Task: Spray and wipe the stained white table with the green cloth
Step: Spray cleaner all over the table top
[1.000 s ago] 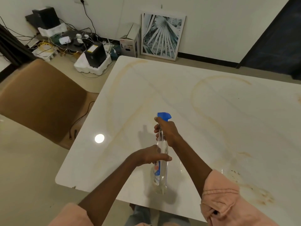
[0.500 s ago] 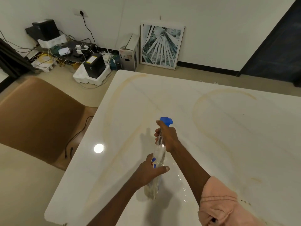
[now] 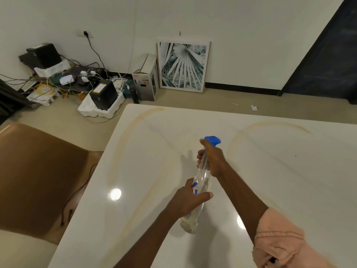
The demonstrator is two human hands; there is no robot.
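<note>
A clear spray bottle [image 3: 201, 176] with a blue trigger head [image 3: 212, 140] is held tilted above the white table [image 3: 270, 171]. My right hand [image 3: 211, 159] grips its neck just under the trigger. My left hand [image 3: 188, 199] wraps around the lower body, over the blue label. Long yellowish curved stains [image 3: 123, 144] run across the tabletop, and another stain arc [image 3: 270, 124] lies to the right. No green cloth is in view.
A brown chair [image 3: 38, 175] stands at the table's left edge with a black cable beside it. On the floor beyond lie black devices [image 3: 103, 94], tangled cables, a cardboard box [image 3: 144, 82] and a framed leaf picture [image 3: 182, 65] against the wall.
The bottle has tilted further, its nozzle pointing away over the table. My left hand slid lower on the bottle. The view has lifted toward the far wall.
</note>
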